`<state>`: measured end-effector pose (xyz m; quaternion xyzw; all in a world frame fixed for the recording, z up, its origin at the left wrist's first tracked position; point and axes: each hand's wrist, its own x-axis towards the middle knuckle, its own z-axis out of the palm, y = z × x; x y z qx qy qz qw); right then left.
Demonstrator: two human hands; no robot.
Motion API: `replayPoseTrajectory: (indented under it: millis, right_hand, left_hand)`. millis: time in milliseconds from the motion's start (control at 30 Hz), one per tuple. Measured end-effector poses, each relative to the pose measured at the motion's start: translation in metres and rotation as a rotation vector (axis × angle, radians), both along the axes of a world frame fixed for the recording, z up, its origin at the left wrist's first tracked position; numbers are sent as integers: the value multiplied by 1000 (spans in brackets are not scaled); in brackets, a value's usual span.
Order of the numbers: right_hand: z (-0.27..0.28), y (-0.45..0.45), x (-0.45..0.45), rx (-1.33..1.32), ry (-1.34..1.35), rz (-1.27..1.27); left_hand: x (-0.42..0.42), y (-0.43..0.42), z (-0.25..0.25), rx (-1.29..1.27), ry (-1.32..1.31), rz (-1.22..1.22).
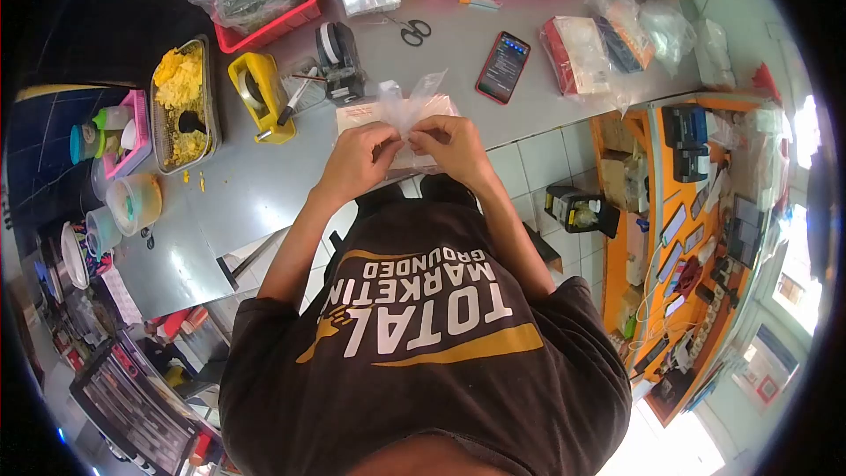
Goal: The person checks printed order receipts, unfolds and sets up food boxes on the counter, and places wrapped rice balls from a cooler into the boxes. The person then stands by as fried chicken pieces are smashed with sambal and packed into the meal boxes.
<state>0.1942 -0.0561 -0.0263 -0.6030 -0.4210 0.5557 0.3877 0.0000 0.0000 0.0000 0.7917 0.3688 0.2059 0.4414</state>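
A clear plastic bag point(425, 88) stands gathered at the near edge of the metal table, its loose ends sticking up. Through the film a whitish box with reddish print point(356, 115) shows inside. My left hand point(361, 152) pinches the gathered plastic from the left. From the other side my right hand point(451, 148) grips it too, fingers curled in and thumb pressed close. Both hands nearly meet over the box. Exactly how the plastic runs between the fingertips is hidden.
Behind are a black tape dispenser point(338, 62), yellow tape dispenser point(261, 97), marker point(297, 95), scissors point(416, 33) and phone point(503, 68). A tray of yellow food point(211, 123) stands left; bagged boxes point(577, 55) lie right. A red basket point(271, 33) sits at the back.
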Motion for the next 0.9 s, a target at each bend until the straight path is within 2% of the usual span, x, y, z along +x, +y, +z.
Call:
replayPoseTrajectory:
  millis: [67,300,500,700,767,833,900]
  right_hand:
    - [-6,0,1,29,132,-24]
    - [-1,1,3,-11,171,-16]
    - [2,2,5,0,140,-4]
    - [-5,2,6,40,33,15]
    - [2,2,5,-36,10,-16]
    - [-4,1,4,-12,38,-43]
    - [-1,-4,2,20,10,4]
  left_hand:
    - [2,1,0,35,-1,-9]
    - [6,3,8,-6,118,-32]
    - [10,3,9,-50,137,-24]
    - [13,-1,-4,102,15,-43]
    - [13,-5,-3,119,37,6]
    - [11,-7,-6,102,21,-12]
    - [9,-10,-10,-38,-26,65]
